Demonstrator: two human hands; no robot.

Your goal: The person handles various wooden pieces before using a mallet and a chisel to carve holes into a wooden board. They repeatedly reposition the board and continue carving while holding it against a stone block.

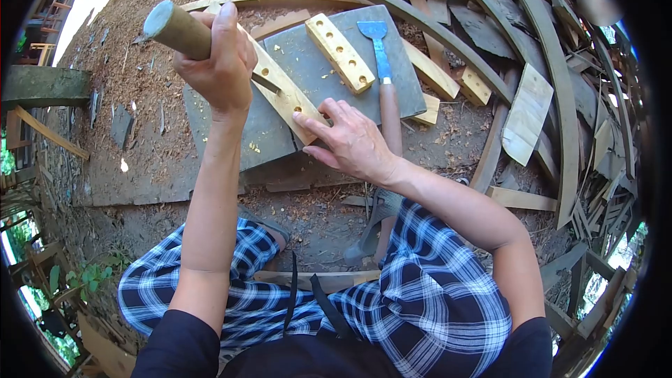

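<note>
My left hand [218, 63] is wrapped round the thick wooden handle of a chisel [178, 30]. Its narrow metal blade slants down to a pale wooden block [280, 91] with round holes; whether the tip sits inside a hole is hard to see. Over the block's near end is my right hand [353, 140], index fingertip on the wood by a hole and thumb at the edge, holding it against a grey board [266, 147]. A second holed block [339, 52] lies on the board. Beside it is a broad blue-bladed chisel [383, 56] with a wooden handle.
Curved wooden strips [420, 21] and offcuts are heaped at the right. A smaller holed block [474, 86] lies near a pale wood piece [527, 115]. Brown shavings [140, 49] cover the ground at the left. Another tool's metal head [364, 241] rests between the legs.
</note>
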